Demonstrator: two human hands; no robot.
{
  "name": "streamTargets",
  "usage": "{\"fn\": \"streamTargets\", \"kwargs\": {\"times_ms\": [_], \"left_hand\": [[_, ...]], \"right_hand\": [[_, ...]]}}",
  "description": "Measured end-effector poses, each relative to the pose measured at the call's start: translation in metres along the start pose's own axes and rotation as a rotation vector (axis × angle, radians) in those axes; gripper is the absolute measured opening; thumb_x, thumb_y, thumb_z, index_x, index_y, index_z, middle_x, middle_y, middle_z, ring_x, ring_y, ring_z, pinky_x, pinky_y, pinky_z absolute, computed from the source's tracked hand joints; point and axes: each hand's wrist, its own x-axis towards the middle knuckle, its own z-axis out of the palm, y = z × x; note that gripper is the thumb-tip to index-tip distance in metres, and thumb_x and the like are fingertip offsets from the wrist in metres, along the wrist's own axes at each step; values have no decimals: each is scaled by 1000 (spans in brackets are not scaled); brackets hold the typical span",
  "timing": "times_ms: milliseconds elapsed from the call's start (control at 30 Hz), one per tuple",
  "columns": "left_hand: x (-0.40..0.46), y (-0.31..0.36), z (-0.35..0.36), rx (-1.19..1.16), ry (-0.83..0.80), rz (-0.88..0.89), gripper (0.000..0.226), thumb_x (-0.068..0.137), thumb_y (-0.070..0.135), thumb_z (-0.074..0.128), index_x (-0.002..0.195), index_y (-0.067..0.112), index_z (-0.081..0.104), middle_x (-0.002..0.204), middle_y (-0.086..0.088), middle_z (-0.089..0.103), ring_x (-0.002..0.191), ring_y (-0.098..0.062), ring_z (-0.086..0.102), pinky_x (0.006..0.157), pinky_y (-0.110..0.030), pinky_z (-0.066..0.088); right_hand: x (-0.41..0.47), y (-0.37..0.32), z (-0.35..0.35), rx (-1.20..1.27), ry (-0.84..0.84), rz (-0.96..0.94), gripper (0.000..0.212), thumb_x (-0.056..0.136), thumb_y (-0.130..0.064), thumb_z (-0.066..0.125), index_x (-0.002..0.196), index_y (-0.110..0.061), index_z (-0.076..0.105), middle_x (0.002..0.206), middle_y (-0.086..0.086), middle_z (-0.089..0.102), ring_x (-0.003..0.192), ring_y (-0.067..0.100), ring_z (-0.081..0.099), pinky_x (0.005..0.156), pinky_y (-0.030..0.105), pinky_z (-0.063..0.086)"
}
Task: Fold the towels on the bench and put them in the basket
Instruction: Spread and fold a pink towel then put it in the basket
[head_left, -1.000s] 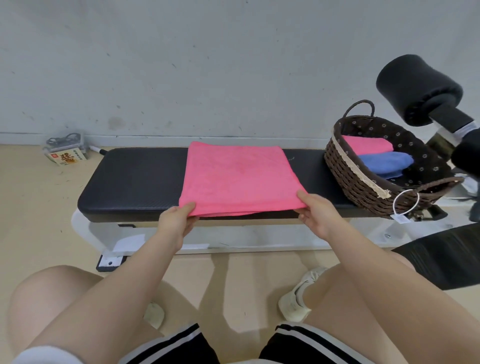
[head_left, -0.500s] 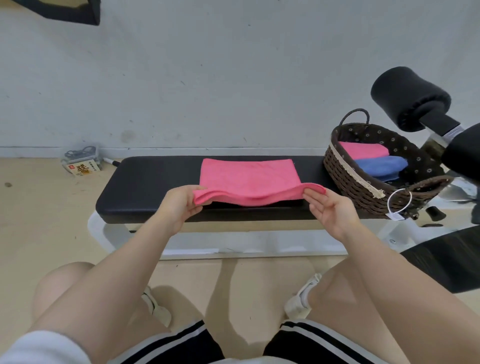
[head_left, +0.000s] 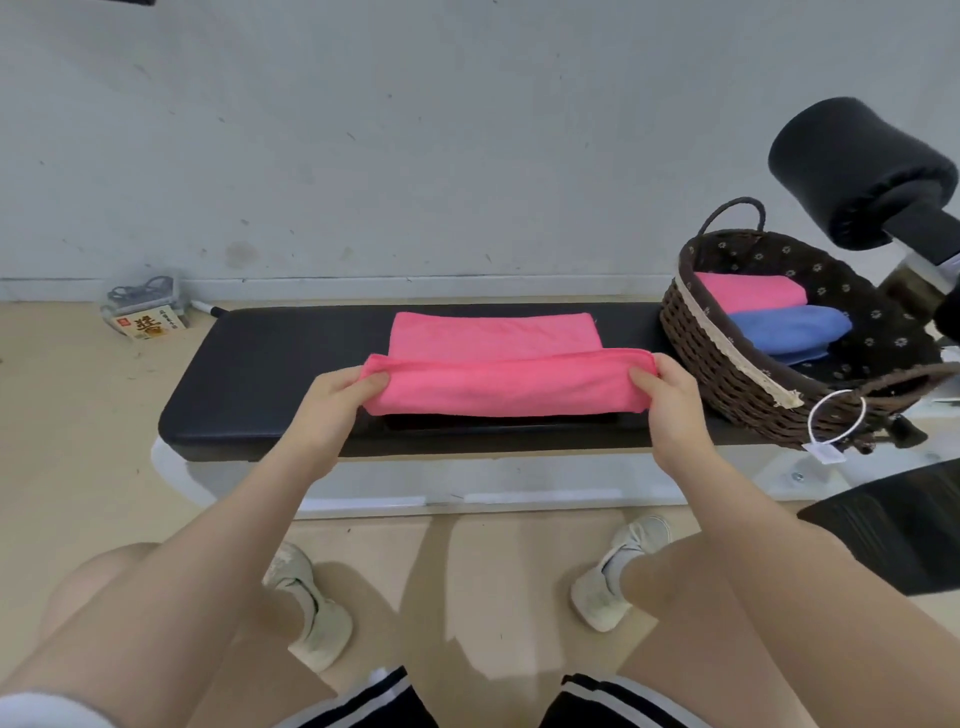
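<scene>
left hand (head_left: 332, 405) and right hand (head_left: 670, 400) each pinch a near corner of the pink towel (head_left: 493, 364), fingers curled round the lifted near edge, far half flat on the black bench (head_left: 270, 374) beyond the grip, wicker basket (head_left: 727, 374) with folded pink and blue towels just right of the right hand

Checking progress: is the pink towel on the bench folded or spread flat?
Mid-fold. The left hand and right hand hold the pink towel's near edge lifted above the bench.
</scene>
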Motion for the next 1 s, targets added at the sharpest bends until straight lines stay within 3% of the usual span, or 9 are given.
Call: {"fn": "streamTargets", "kwargs": {"times_ms": [167,333,467,567,700,767,900,1000], "left_hand": [[31,-3,9,-36,79,-15,27,99,19,38,94,27,63,93,5,63,83,-11,57,71,-27,46],[75,-10,18,47,85,-81,25,98,25,42,87,21,63,90,3,63,83,-16,56,78,-34,44],[117,-10,24,78,75,-181,26,96,28,43,86,12,60,86,-5,60,80,-21,55,77,-36,43],[144,-13,26,239,80,-175,22,96,31,39,85,16,51,85,-8,51,78,-21,47,71,-35,38],[159,-15,33,568,115,-85,35,99,27,34,68,11,36,69,-1,42,63,-15,37,55,-29,27],[162,-16,36,666,136,-55,39,99,29,33,65,12,33,66,-1,42,62,-15,38,53,-30,28],[161,-22,38,861,200,-31,42,98,33,34,62,12,33,65,-4,46,66,-25,45,58,-32,31],[152,-20,40,1092,236,-17,29,97,32,37,81,9,43,83,-12,57,70,-30,49,58,-33,35]], "right_hand": [[32,0,15,-73,6,-25,14,92,-9,48,87,-1,58,78,2,53,75,13,46,66,30,34],[70,7,26,-454,26,16,27,91,-18,45,66,-8,46,64,0,43,62,14,37,58,31,28],[96,10,37,-567,78,103,37,90,-15,41,56,-16,27,57,0,31,56,15,28,53,31,21],[111,10,43,-607,122,182,39,91,-18,38,54,-16,28,57,0,33,54,15,28,52,30,21],[118,16,43,-778,139,168,41,93,-23,39,54,-12,34,58,3,40,54,19,35,48,29,21],[119,18,42,-848,155,139,41,94,-26,40,57,-9,42,60,5,44,59,25,41,49,30,23],[118,20,48,-970,164,137,29,92,-27,42,83,-4,58,78,9,55,70,28,47,59,29,32],[115,18,50,-1049,137,146,21,90,-21,45,102,-7,54,95,11,57,80,29,50,64,32,38]]}}
